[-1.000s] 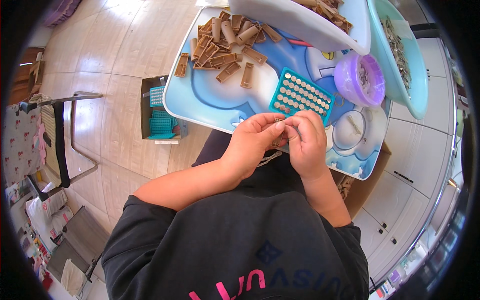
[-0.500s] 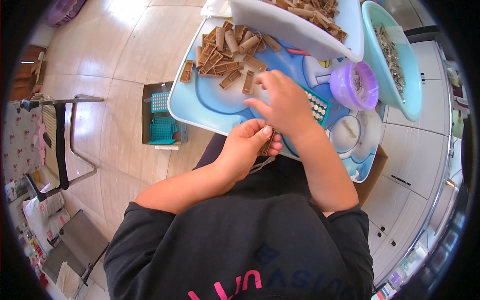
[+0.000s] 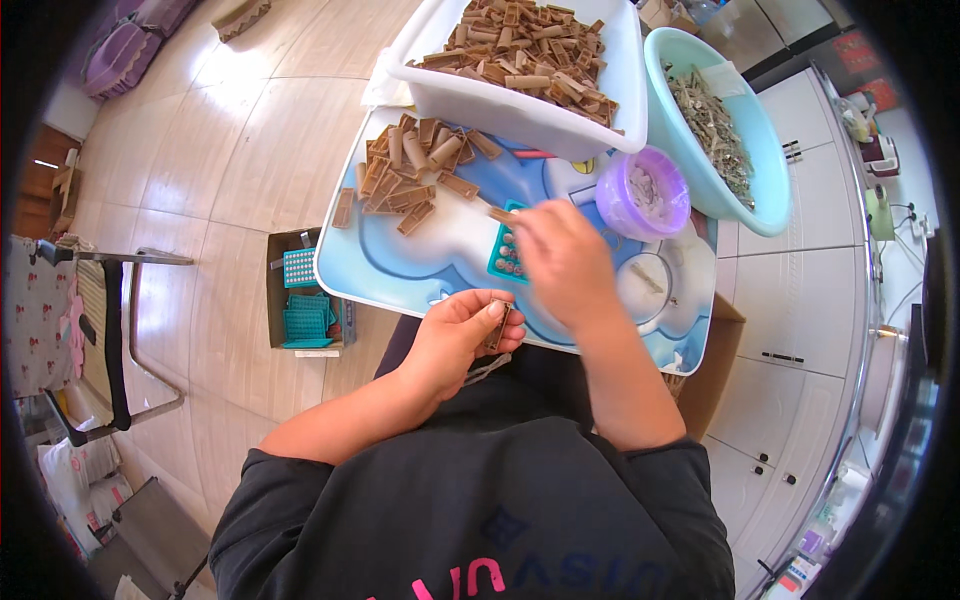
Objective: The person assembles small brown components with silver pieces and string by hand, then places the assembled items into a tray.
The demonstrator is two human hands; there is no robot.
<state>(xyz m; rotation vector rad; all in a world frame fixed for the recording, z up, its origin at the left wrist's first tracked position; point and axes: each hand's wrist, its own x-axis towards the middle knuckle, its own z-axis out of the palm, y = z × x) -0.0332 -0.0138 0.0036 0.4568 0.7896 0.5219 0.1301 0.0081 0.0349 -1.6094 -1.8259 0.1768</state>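
Note:
My left hand (image 3: 460, 330) is closed round a brown plastic casing (image 3: 499, 327), held upright over the near edge of the patterned blue-and-white tabletop (image 3: 370, 258). My right hand (image 3: 565, 258), slightly blurred, pinches another brown casing (image 3: 500, 214) at its fingertips. Beneath that hand lies a teal tray (image 3: 497, 256) with small round pieces in its holes, partly hidden by the fingers. To the left a loose pile of brown casings (image 3: 415, 165) is heaped on the tabletop; some show their hollow side, others their rounded back.
At the far side stands a white bin (image 3: 500, 108) full of brown casings. Right of it are a purple tub (image 3: 645, 225) with small pale parts and a mint basin (image 3: 770, 190) of metal parts. A box (image 3: 275, 310) holding teal trays sits on the floor, left.
My right hand has picked a brown casing off the tabletop and moved it right, over the teal tray. My left hand keeps its casing. The view has shifted, showing more of the bin.

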